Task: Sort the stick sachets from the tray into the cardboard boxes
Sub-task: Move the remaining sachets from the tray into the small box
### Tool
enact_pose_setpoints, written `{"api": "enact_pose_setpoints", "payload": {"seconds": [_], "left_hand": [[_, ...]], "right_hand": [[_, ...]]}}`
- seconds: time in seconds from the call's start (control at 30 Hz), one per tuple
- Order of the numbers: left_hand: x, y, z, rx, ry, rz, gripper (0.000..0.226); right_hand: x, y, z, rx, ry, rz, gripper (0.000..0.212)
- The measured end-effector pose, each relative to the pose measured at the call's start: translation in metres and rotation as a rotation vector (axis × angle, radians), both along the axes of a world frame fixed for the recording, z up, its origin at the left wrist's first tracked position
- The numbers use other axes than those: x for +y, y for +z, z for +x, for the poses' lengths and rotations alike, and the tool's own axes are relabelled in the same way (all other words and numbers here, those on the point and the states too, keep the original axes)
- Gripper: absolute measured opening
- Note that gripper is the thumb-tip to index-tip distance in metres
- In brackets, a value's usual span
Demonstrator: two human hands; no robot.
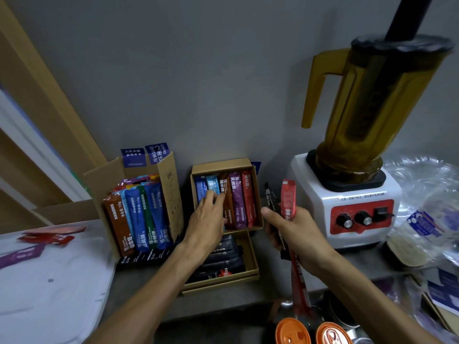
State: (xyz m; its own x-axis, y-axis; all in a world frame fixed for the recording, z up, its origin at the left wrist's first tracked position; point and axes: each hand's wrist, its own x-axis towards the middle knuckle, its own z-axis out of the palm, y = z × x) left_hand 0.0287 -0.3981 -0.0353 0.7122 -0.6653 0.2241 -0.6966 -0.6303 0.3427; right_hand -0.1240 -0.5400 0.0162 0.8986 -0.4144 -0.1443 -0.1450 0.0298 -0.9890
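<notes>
On the tray (62, 294), few loose sachets (49, 236) remain; boxes (218, 165) mostly filled; left hand (206, 219) presses flat-fingered inside one, right hand (294, 230) grips red and black sticks (288, 197).

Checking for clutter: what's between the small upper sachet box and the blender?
In the head view, the right hand is there, gripping a red sachet and black sachets upright.

Your tray (49, 281) sits far left, with loose sachets (49, 236) on its back edge. Right of it, the tall box (170, 194) holds upright sachets (139, 219). Next right are two small boxes, the rear box (223, 164) behind the front box (252, 254). Your left hand (206, 219) is in the rear one. Your right hand (295, 232) grips stick sachets (288, 199), maybe two, left of the blender (347, 194).
</notes>
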Motion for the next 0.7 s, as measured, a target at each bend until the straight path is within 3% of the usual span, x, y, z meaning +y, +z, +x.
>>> {"api": "enact_pose_setpoints", "payload": {"seconds": [0.1,0.17,0.3,0.37,0.7], "left_hand": [[0.003,0.018,-0.011,0.077,0.022,-0.230,0.038],[0.004,0.041,-0.024,0.251,-0.008,-0.447,0.019],[0.004,0.082,-0.037,0.682,-0.149,-0.542,0.027],[0.006,0.090,-0.035,0.854,-0.119,-0.623,0.019],[0.022,0.077,-0.022,0.746,0.213,-0.955,0.009]], "right_hand": [[0.002,0.006,0.000,-0.047,0.050,0.030,0.025],[0.003,0.008,0.001,-0.072,0.098,0.068,0.024],[0.005,0.007,0.005,-0.089,0.293,0.197,0.021],[0.009,0.007,0.007,-0.093,0.376,0.289,0.020],[0.009,0.005,0.009,-0.105,0.281,0.210,0.026]]}}
